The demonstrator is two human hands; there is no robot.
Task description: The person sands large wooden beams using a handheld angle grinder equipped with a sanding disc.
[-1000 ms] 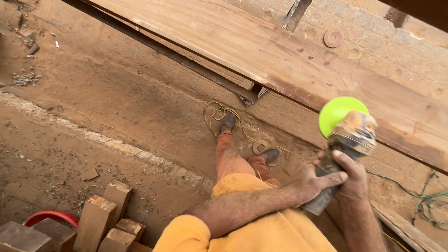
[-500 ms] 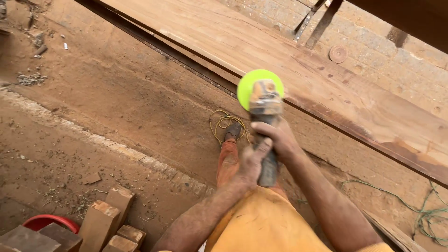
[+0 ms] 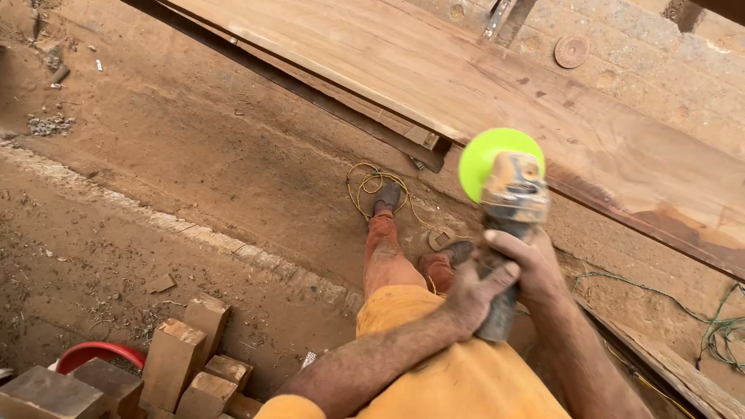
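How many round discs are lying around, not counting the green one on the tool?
2: one rusty disc lies on the paving past the plank; one dusty disc lies by the person's foot. Others may be hidden.

The dirt floor point(image 3: 194, 155) carries wood blocks point(image 3: 182, 361), a red basin point(image 3: 97, 353), yellow cord point(image 3: 369, 182), green cord point(image 3: 722, 334) and a long plank point(image 3: 434, 70).

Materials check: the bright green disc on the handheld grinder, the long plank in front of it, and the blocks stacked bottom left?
Bright green round disc: smooth, matte, uniform colour, so probably plastic or a rubbery backing pad; unclear which. Long reddish-brown plank: wood, bare and unvarnished, with streaky grain and dark knots. Stacked square-cut blocks: raw timber offcuts with pale sawn ends. Dusty grinder body, gripped by both hands: casing looks plastic or metal, too dust-coated to say.
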